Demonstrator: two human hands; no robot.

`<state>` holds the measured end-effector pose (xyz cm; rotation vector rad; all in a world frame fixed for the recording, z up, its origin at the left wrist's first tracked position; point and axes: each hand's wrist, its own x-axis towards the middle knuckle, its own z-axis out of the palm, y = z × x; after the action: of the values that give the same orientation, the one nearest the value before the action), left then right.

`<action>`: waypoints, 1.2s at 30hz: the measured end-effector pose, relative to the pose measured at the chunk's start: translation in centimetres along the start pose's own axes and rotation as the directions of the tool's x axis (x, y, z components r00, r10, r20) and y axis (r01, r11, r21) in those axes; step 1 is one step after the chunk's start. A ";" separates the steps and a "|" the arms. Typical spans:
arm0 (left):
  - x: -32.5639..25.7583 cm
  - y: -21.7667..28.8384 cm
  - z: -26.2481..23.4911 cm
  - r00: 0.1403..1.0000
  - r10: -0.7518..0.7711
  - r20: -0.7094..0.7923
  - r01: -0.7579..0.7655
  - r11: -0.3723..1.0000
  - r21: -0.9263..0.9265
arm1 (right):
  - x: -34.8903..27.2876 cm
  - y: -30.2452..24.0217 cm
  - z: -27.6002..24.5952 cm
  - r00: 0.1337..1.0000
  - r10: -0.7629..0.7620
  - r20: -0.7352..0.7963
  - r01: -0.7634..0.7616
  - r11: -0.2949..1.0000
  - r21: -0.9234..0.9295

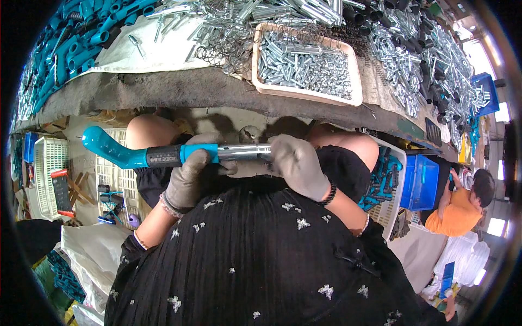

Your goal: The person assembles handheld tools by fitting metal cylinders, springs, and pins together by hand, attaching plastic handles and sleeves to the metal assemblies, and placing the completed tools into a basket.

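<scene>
Across my lap lies a tool handle [163, 156] with a bent teal grip, a black printed sleeve, a teal collar and a shiny metal tube at its right end. My left hand [188, 179], in a grey glove, wraps around the teal collar. The gloved right hand [300, 165] is closed around the metal tube's end, so that end is hidden. Beyond my hands, a shallow cream tray [307, 95] on the workbench holds many small metal pins and nuts.
Teal handles [76, 51] are heaped at the bench's far left; metal tubes [413, 60] pile up at the right. Wire springs lie beside the tray. A crate of teal parts [387, 176] and a blue bin [420, 182] stand right of me. A person in orange [457, 209] sits farther right.
</scene>
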<state>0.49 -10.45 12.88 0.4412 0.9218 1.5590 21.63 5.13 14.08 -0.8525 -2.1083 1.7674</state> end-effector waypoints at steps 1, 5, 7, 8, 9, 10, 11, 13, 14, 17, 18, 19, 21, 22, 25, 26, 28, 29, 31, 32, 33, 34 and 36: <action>0.0 -0.1 0.5 1.000 0.019 -0.009 -0.019 0.999 0.026 | 0.4 0.7 -0.5 0.996 0.085 -0.009 -0.085 0.996 0.014; 0.3 -0.4 -0.2 0.998 0.059 0.024 -0.058 0.998 -0.015 | 0.8 -2.5 1.5 0.946 -0.269 -0.182 0.278 0.960 0.030; -0.1 -0.2 0.3 1.000 0.002 0.013 -0.001 1.000 -0.014 | 0.5 -2.8 -0.1 0.990 -0.050 -0.130 0.055 0.998 0.033; -0.3 -0.1 0.5 0.999 -0.055 -0.001 0.055 0.998 -0.011 | 0.6 -2.8 -0.5 0.982 0.171 -0.075 -0.169 0.985 0.028; -0.4 -0.3 0.7 0.996 -0.095 -0.001 0.094 0.995 -0.013 | 0.5 -2.7 -0.4 0.982 0.171 -0.077 -0.169 0.985 0.029; -0.3 -0.3 0.6 0.995 -0.095 -0.001 0.095 0.995 -0.012 | 0.5 -2.6 -0.2 0.997 0.015 -0.079 -0.013 1.000 0.023; -0.3 -0.5 0.6 0.998 -0.068 -0.012 0.067 0.997 -0.044 | 0.4 -2.5 0.0 0.987 -0.140 -0.078 0.142 0.990 0.019; -0.3 -0.6 -0.1 0.998 -0.061 -0.004 0.060 0.990 -0.126 | 0.8 -2.3 0.0 0.855 -0.517 -0.032 0.469 0.799 -0.377; -0.3 -0.5 -0.1 0.998 -0.062 -0.002 0.061 0.990 -0.127 | 1.0 -2.0 -0.1 0.855 -0.517 -0.033 0.468 0.798 -0.379; -0.4 0.1 0.0 1.000 -0.014 -0.022 0.013 0.999 -0.042 | 1.3 -2.0 -0.4 0.756 -0.625 0.193 0.591 0.527 -0.610; -0.4 0.3 -0.4 0.999 0.022 0.032 -0.022 1.000 0.013 | 1.4 -2.1 -0.3 0.756 -0.625 0.194 0.593 0.527 -0.609; -0.3 0.5 -0.5 0.995 0.054 0.088 -0.060 0.996 0.067 | 1.6 -2.2 -0.3 0.902 -0.363 0.235 0.424 0.848 -0.318; 0.0 1.4 0.0 0.996 0.067 0.062 -0.074 0.991 0.109 | 1.8 -2.4 0.0 0.800 0.164 0.577 -0.436 0.820 0.372; 0.0 1.8 0.2 0.996 0.080 0.035 -0.085 0.985 0.150 | 1.8 -2.5 0.0 0.802 0.162 0.575 -0.433 0.821 0.372; 0.0 2.7 0.5 0.996 0.090 -0.024 -0.086 0.990 0.109 | 2.7 -4.6 0.2 0.890 0.142 0.434 -0.261 0.938 0.229; 0.0 2.8 0.5 0.995 0.086 -0.046 -0.082 0.993 0.088 | 2.9 -4.5 0.2 0.890 0.139 0.435 -0.259 0.938 0.230; -0.2 2.9 0.3 0.996 0.073 -0.059 -0.068 0.994 0.084 | 3.3 -3.3 0.2 0.792 0.140 0.595 -0.415 0.838 0.355; -0.3 2.8 0.3 0.998 0.063 -0.029 -0.060 0.995 0.074 | 3.6 -2.6 0.2 0.735 0.125 0.666 -0.493 0.774 0.399; -0.2 3.0 0.3 0.999 0.052 0.006 -0.052 0.996 0.068 | 3.9 -1.5 0.1 0.613 0.065 0.787 -0.642 0.621 0.449; -0.2 3.4 0.3 0.994 0.090 0.062 -0.098 0.984 0.146 | 4.0 -2.1 0.2 0.546 0.022 0.838 -0.714 0.536 0.451; -0.1 3.7 0.3 0.985 0.122 0.121 -0.146 0.964 0.220 | 3.7 -2.9 0.3 0.545 0.022 0.838 -0.713 0.538 0.450; 0.0 3.8 0.4 0.985 0.124 0.122 -0.148 0.964 0.220 | 3.2 -4.0 0.5 0.708 0.087 0.701 -0.512 0.747 0.424; 0.7 3.7 0.6 0.991 0.127 0.049 -0.133 0.980 0.145 | 2.7 -6.2 0.8 0.941 0.031 0.337 -0.081 0.987 0.136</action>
<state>-1.61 -9.55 15.86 0.6468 0.9989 1.5991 17.39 5.53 19.44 -0.6129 -2.1278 2.2013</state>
